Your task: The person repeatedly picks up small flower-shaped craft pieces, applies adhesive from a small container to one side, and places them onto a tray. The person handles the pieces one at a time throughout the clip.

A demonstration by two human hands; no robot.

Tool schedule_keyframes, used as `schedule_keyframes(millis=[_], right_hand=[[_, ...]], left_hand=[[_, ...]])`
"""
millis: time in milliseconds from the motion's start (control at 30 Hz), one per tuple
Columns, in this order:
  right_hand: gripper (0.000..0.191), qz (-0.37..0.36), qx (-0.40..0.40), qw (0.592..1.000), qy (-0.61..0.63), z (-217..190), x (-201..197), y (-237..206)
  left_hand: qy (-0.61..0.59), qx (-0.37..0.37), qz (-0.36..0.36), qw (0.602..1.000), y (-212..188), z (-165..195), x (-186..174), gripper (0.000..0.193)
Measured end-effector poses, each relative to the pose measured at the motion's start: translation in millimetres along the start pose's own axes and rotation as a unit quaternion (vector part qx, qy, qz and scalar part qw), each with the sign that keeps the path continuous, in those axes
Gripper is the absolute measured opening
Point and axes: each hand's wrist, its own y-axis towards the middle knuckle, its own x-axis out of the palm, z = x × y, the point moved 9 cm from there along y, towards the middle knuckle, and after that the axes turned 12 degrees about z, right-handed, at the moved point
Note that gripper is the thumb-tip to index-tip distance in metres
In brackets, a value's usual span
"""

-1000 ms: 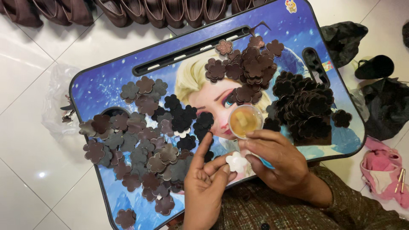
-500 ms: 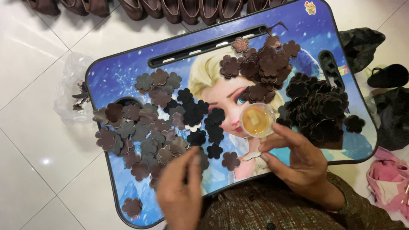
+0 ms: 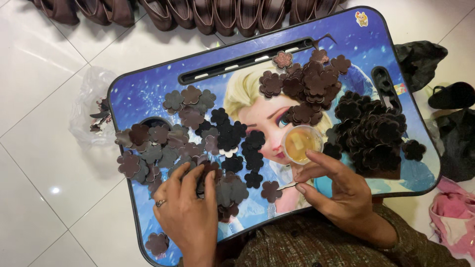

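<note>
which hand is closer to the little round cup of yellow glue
Right. The right hand sits just below the cup, fingertips at its rim; the left hand rests on flower cutouts far left.

head camera, close, looking straight down

Light: bright, even, from overhead.
Glare: small spot on the white floor tiles (image 3: pixel 54 190).
Shadows: soft, short.
Focus: mostly sharp; edges perhaps slightly stretched.

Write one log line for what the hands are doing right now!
left hand: flat on grey-brown flower cutouts | right hand: holds thin stick, beside glue cup | surface: blue lap tray
</note>
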Motion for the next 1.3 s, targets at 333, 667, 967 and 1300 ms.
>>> schedule_keyframes(millis=[333, 667, 967, 1300], right_hand=[[0.074, -0.037, -0.002, 0.999, 0.003, 0, 7, 2], [0.074, -0.026, -0.006, 0.999, -0.020, 0, 6, 1], [0.073, -0.033, 0.005, 0.999, -0.004, 3, 7, 0], [0.075, -0.041, 0.015, 0.999, 0.005, 2, 9, -1]], left_hand=[[-0.057, -0.104, -0.045, 0.992, 0, -25, 6, 0.020], [-0.094, 0.055, -0.028, 0.994, -11, -3, -4, 0.029], [-0.084, 0.058, -0.138, 0.985, -27, -3, 8, 0.037], [-0.278, -0.222, -0.186, 0.916, -41, -36, 21, 0.023]])
